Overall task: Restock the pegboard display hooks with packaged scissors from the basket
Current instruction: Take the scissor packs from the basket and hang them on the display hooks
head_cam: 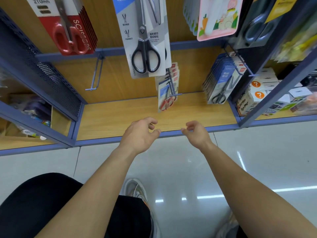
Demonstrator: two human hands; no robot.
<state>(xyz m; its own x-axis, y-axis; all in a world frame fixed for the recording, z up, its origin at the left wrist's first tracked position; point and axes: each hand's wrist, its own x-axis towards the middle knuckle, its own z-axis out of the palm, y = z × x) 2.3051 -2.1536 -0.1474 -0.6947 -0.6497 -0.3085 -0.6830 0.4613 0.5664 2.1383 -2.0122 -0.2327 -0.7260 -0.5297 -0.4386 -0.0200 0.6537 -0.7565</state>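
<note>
Both my hands hover over the front edge of the wooden bottom shelf (pixel 120 117), holding nothing. My left hand (pixel 140 133) and my right hand (pixel 195 133) have loosely curled fingers. On the display above hang packs of red-handled scissors (pixel 70 31), black-handled scissors (pixel 145 48), small red-handled scissors (pixel 168 93) and small black-handled scissors (pixel 223 83). One blue hook (pixel 96 74) at the lower left is bare. No basket is in view.
A perforated blue side panel (pixel 42 69) bounds the bay on the left, a blue upright (pixel 274 93) on the right. Boxed goods (pixel 260 93) fill the right bay. A pink pack (pixel 217 18) hangs top right. My knee and shoes are over the glossy floor.
</note>
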